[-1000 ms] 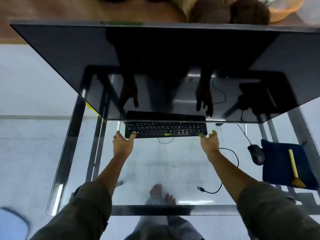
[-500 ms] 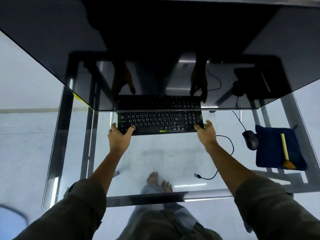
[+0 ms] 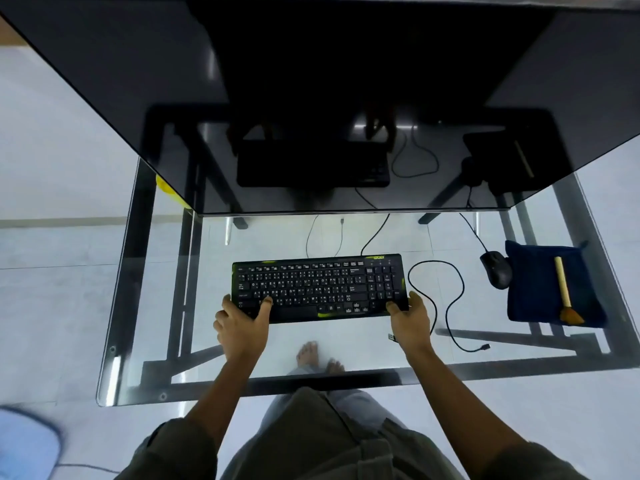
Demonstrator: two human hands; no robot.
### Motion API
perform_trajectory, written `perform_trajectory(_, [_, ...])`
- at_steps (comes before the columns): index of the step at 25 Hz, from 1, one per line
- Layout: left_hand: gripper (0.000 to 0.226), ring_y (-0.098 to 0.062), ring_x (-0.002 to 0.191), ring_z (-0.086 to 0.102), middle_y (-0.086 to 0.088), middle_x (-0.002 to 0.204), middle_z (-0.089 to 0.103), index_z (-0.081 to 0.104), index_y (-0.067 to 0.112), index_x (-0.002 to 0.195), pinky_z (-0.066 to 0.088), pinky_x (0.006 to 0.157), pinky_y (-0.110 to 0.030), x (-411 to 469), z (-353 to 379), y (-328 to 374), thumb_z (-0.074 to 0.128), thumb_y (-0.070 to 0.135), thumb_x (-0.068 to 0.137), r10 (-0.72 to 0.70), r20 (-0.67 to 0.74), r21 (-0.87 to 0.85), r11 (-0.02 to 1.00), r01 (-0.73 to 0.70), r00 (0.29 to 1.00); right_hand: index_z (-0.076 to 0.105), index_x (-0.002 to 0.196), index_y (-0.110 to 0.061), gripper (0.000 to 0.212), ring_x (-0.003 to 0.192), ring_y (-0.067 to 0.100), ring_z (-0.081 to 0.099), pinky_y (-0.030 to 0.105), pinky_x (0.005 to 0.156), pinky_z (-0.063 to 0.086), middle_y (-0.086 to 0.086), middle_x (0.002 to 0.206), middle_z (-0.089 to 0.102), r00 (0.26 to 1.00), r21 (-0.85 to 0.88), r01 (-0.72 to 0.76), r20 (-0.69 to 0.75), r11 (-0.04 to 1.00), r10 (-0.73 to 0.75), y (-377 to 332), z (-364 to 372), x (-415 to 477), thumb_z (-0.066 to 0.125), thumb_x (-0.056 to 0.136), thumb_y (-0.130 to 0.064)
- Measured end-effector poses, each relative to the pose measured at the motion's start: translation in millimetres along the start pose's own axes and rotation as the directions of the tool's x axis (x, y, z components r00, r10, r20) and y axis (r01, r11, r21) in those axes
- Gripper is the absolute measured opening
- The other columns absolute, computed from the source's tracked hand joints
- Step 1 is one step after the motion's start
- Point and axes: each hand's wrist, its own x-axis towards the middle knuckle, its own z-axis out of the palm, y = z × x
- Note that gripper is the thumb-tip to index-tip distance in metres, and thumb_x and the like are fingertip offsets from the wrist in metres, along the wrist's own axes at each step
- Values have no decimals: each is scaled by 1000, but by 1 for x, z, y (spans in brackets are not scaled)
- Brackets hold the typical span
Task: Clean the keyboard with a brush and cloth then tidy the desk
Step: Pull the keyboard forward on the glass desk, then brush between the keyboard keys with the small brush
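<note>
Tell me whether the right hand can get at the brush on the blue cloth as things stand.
Probably yes, once it lets go. The right hand grips the right end of the keyboard; the brush lies uncovered on the cloth further right. Between them only a loose cable and the mouse lie.

1. Clear glass desk top [image 3: 114, 375]: smooth, glossy, see-through, on a dark metal frame [image 3: 181, 289].
2. Wide black monitor screen [image 3: 311, 81]: mirror-glossy, throwing reflections.
3. Black plastic keyboard [image 3: 318, 289]: matt, with yellow-green smears.
4. Dark blue square cloth [image 3: 533, 289]: soft, matt.
5. Pale wooden-handled brush [image 3: 562, 289]: smooth handle, tan bristles.
6. Black plastic mouse [image 3: 496, 270]: smooth, faint sheen.
</note>
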Motion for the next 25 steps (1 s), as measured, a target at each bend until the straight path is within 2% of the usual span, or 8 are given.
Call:
perform_trajectory(4, [87, -45, 123, 41, -27, 133, 45, 28, 6, 141, 37, 102, -60, -3, 2, -1, 63, 62, 83, -26, 7, 90, 996, 25, 1000, 52, 125, -13, 37, 72, 16, 61, 52, 65, 61, 11, 111, 62, 1000, 5, 2, 14, 1000, -2, 10, 0, 1, 62, 89, -17])
perform_trajectory(8, [95, -45, 138, 27, -26, 148, 32, 21, 8, 148, 24, 113, -62, -9, 15, 28, 62, 62, 82, 126, -44, 165, 979, -117, 991, 35, 148, -8, 60, 98, 21, 56, 16, 46, 50, 7, 134, 51, 999, 40, 3, 48, 999, -5, 6, -14, 5, 62, 95, -14])
perform_trajectory(11, [89, -40, 144, 23, -22, 154, 28, 23, 9, 150, 21, 117, -59, -25, 36, 73, 58, 62, 87, 353, 39, 155, 922, -354, 935, 45, 140, -14, 50, 117, 24, 55, 16, 76, 51, 5, 136, 50, 996, 67, 86, 19, 994, -88, 7, -32, 11, 65, 94, -15])
perform_trajectory(13, [82, -35, 139, 32, -18, 148, 37, 32, 10, 147, 32, 114, -55, -41, 60, 112, 50, 65, 89, 557, 107, 146, 811, -567, 824, 51, 133, -16, 43, 112, 23, 59, 29, 90, 50, 5, 130, 58, 992, 83, 127, -13, 988, -126, 6, -58, 20, 66, 93, -17])
perform_trajectory(16, [74, -28, 131, 43, -10, 138, 49, 45, 11, 139, 43, 106, -47, -70, 108, 169, 42, 65, 88, 729, 224, 64, 651, -757, 646, 57, 125, -14, 32, 91, 14, 62, 16, 74, 46, 2, 114, 63, 985, 88, 160, -74, 983, -154, 9, -109, 43, 64, 94, -17])
perform_trajectory(19, [64, -26, 126, 49, -7, 133, 56, 52, 12, 135, 44, 104, -42, -114, 176, 222, 45, 57, 89, 803, 335, 2, 522, -853, 493, 60, 121, -12, 25, 81, 5, 61, 15, 67, 43, 0, 105, 66, 977, 34, 153, -156, 988, -146, 22, -176, 79, 61, 96, -17])
perform_trajectory(23, [48, -27, 122, 54, -6, 131, 58, 56, 15, 131, 43, 103, -41, -175, 269, 275, 58, 43, 92, 865, 447, 17, 247, -969, 228, 60, 118, -10, 24, 86, 20, 62, 30, 70, 50, 3, 99, 65, 948, -11, 81, -307, 997, -80, 53, -256, 137, 60, 95, -15])
perform_trajectory(25, [51, -28, 134, 46, -7, 140, 54, 53, 17, 136, 38, 111, -46, -195, 306, 300, 56, 44, 93, 852, 494, 67, 159, -985, 171, 58, 119, -12, 25, 91, 22, 63, 32, 71, 52, 6, 106, 63, 940, -52, 46, -337, 998, -61, 70, -286, 164, 61, 95, -17])
